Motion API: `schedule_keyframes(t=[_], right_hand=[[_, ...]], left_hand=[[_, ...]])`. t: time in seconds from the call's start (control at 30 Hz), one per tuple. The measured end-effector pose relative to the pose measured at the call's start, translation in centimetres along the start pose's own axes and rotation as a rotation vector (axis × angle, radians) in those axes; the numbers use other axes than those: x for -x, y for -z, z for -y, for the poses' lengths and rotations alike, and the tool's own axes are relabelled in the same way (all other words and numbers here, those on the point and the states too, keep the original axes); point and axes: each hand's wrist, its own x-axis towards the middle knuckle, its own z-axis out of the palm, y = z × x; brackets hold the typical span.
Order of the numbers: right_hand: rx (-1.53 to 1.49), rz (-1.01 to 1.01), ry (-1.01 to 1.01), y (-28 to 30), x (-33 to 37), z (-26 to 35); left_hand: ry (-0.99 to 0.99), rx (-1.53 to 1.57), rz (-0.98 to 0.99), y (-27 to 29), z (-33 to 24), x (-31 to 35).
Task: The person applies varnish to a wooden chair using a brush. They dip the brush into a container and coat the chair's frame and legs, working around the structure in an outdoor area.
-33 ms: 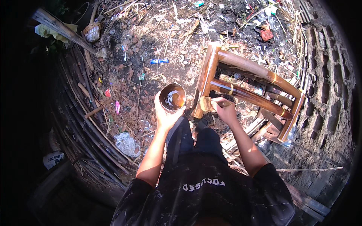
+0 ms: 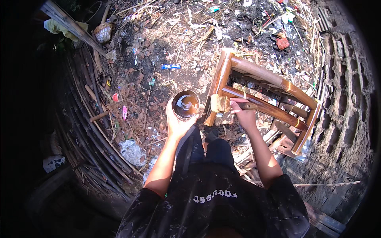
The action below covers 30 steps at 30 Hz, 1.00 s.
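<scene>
Up front, a bit to the right, there's a bamboo frame [image 2: 270, 108] set at a slant. R hand [image 2: 244, 115] is pinching a brush [image 2: 220, 104] by its handle, bristles at the near end of the left post [image 2: 219, 79], can't tell if touching. L hand [image 2: 177, 125] cups a bowl [image 2: 175, 104] w/ brown liquid [image 2: 192, 104]. Imo it's the brushing-on step; next prob calls for an even stroke, bowl level. Writing: white letters [image 2: 215, 196] on the black shirt [image 2: 254, 210], print on a white bag [image 2: 54, 163] too small tbh.

There, toward half past five, I spot bold white word [image 2: 215, 196] across black shirt [image 2: 222, 174]! Over past eight: dark print [image 2: 54, 162] on white bag [image 2: 50, 167], too small to read.
</scene>
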Motion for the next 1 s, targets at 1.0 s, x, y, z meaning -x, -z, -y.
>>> schedule_keyframes(t=[1.0], right_hand=[[0.678, 0.483, 0.686, 1.6, 17.3, 9.7]], left_hand=[[-0.221, -0.190, 0.101, 1.7, -11.5, 16.7]])
